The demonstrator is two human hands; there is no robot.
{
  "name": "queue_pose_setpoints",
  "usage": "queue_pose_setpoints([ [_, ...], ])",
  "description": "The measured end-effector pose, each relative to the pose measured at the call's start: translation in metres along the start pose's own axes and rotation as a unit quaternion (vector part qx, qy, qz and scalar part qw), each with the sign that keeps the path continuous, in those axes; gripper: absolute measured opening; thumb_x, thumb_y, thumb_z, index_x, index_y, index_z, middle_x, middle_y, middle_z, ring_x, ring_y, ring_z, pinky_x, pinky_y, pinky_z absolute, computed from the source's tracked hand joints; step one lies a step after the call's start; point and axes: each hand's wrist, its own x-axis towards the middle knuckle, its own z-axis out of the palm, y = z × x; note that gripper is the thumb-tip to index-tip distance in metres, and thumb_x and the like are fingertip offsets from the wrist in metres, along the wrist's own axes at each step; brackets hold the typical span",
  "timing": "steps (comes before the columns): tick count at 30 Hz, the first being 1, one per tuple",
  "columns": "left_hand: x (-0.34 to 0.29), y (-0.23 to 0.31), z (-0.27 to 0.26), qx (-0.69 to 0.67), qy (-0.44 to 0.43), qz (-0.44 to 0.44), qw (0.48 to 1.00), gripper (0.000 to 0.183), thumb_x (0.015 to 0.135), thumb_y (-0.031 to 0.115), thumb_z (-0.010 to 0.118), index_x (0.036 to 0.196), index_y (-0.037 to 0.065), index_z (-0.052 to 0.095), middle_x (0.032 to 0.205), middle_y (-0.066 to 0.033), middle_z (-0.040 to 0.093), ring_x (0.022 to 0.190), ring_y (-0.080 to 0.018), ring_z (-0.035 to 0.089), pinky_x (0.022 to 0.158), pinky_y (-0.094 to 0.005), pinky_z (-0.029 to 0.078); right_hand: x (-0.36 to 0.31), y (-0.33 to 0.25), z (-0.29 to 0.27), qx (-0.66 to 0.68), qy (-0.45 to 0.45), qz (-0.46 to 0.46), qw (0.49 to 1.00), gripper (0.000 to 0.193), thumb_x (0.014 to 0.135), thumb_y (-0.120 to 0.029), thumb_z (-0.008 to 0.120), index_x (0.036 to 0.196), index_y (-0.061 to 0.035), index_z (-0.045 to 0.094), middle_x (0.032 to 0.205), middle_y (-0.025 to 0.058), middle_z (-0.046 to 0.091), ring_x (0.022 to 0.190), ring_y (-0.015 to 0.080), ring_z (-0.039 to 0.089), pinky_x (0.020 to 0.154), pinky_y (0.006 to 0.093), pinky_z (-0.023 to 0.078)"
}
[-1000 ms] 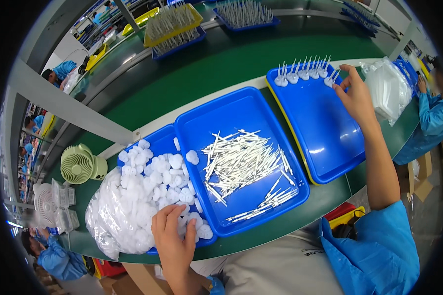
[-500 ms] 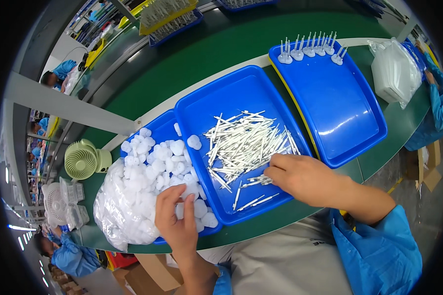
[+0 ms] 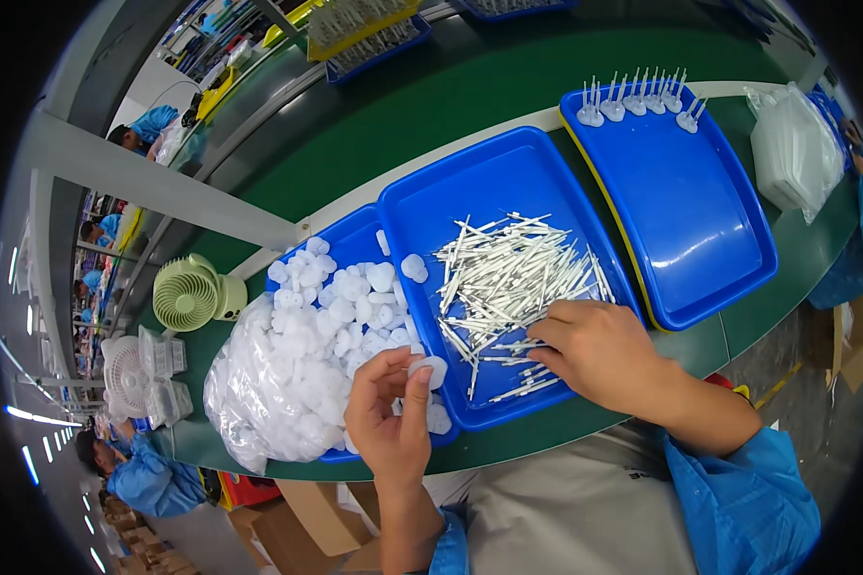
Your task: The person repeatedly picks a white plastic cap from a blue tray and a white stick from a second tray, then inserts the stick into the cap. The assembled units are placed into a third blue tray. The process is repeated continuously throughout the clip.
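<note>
Between thumb and fingertips, my left hand [image 3: 389, 417] pinches a flat white translucent plastic piece [image 3: 432, 370] beside the near-left rim of the middle blue tray [image 3: 508, 172]. My right hand [image 3: 604, 355] is low over that tray, its fingers drawn together at the near edge of a heap of thin white sticks [image 3: 513, 273]. Whatever those fingertips hold is hidden. Under and beyond my left hand lies a pile of similar rounded white pieces [image 3: 355, 297], partly in a clear plastic bag [image 3: 254, 393]. One loose white piece [image 3: 413, 267] rests on the middle tray's left rim.
A blue tray [image 3: 676, 211] at the right carries several white pieces with upright sticks [image 3: 633, 103] along its far end. Beyond it stands a bagged white stack [image 3: 798, 153]. At left are a green fan [image 3: 187, 292] and a metal post [image 3: 163, 177]. Co-workers sit farther off.
My left hand has risen from the pile and moved right, now with a white piece in its pinch. My right hand stays at the sticks, shifted slightly. The whole view has swung a little.
</note>
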Motion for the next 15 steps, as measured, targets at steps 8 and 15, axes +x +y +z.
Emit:
queue_pose_setpoints([
  [8, -0.002, -0.01, 0.015, -0.059, -0.023, -0.011, 0.998, 0.033, 0.108, -0.002, 0.075, 0.14, -0.008, 0.066, 0.119, -0.0148, 0.079, 0.1, -0.015, 0.078, 0.085, -0.0264, 0.062, 0.004, -0.003, 0.013, 0.034, 0.072, -0.018, 0.997, 0.013, 0.094, -0.016, 0.083, 0.103, -0.0099, 0.077, 0.095, 0.0063, 0.068, 0.096, 0.0288, 0.074, 0.073, 0.0415, 0.062],
  [15, -0.004, 0.008, 0.023, -0.13, -0.065, -0.085, 0.986, 0.028, 0.11, -0.001, 0.072, 0.136, -0.009, 0.066, 0.121, -0.0164, 0.079, 0.106, -0.0197, 0.08, 0.091, -0.0317, 0.068, 0.004, -0.016, 0.004, 0.226, 0.128, -0.043, 0.965, 0.015, 0.094, -0.01, 0.081, 0.108, -0.0066, 0.078, 0.097, 0.0087, 0.07, 0.083, 0.0301, 0.073, 0.069, 0.0425, 0.058],
])
